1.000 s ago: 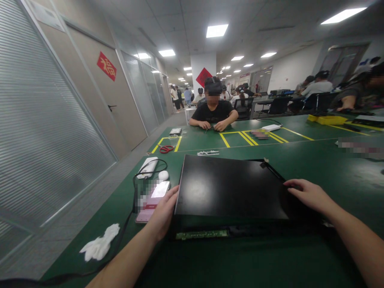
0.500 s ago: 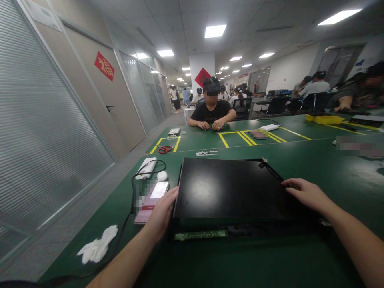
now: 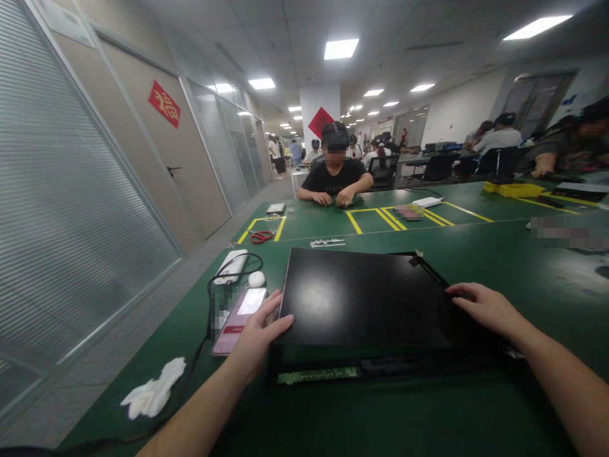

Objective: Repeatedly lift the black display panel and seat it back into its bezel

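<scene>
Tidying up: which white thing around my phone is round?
The small round object just beyond the phone near your left hand; the white block is oblong, the tissue crumpled.

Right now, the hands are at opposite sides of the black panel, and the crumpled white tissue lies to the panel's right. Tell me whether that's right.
Not quite: the crumpled white tissue lies to the left of the black panel, as the head view shows. The rest stands: the left hand and right hand are at its opposite sides.

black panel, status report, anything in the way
Left hand at left edge, right hand at right side. Black panel askew over black frame. Phone close beside left hand.
</scene>
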A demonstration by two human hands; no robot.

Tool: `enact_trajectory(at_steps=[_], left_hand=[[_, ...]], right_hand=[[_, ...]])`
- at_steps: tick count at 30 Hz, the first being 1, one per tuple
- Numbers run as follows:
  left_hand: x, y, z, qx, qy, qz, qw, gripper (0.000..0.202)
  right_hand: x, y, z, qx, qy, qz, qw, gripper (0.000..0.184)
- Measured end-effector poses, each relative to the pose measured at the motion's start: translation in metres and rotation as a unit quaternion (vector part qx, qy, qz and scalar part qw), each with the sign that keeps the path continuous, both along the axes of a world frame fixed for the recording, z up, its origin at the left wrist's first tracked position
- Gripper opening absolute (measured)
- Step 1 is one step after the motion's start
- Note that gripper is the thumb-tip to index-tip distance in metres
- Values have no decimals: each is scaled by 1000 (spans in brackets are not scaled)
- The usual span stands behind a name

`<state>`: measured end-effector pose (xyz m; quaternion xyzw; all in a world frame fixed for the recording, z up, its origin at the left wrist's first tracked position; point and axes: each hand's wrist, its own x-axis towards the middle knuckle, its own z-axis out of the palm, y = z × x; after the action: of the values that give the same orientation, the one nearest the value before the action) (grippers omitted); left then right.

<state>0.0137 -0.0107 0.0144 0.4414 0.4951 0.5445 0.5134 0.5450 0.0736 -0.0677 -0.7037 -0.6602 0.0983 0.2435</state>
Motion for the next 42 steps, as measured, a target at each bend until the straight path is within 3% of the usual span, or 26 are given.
enact_trajectory(at_steps=[10, 16, 29, 36, 42], left_hand=[[4, -4, 4, -7, -79, -68, 995, 60], [9, -9, 12, -60, -128, -83, 987, 75], [12, -13, 12, -3, -149, -112, 982, 76], [11, -13, 10, 29, -140, -124, 982, 75], [8, -13, 12, 26, -123, -82, 989, 80]], right_hand=[[6, 3, -9, 22, 25, -3, 999, 42], [-1, 1, -2, 7, 27, -28, 999, 46], [-21, -8, 21, -36, 48, -61, 996, 55], [-28, -9, 27, -6, 175, -126, 977, 51], [-28, -11, 28, 65, 366, -135, 918, 34]])
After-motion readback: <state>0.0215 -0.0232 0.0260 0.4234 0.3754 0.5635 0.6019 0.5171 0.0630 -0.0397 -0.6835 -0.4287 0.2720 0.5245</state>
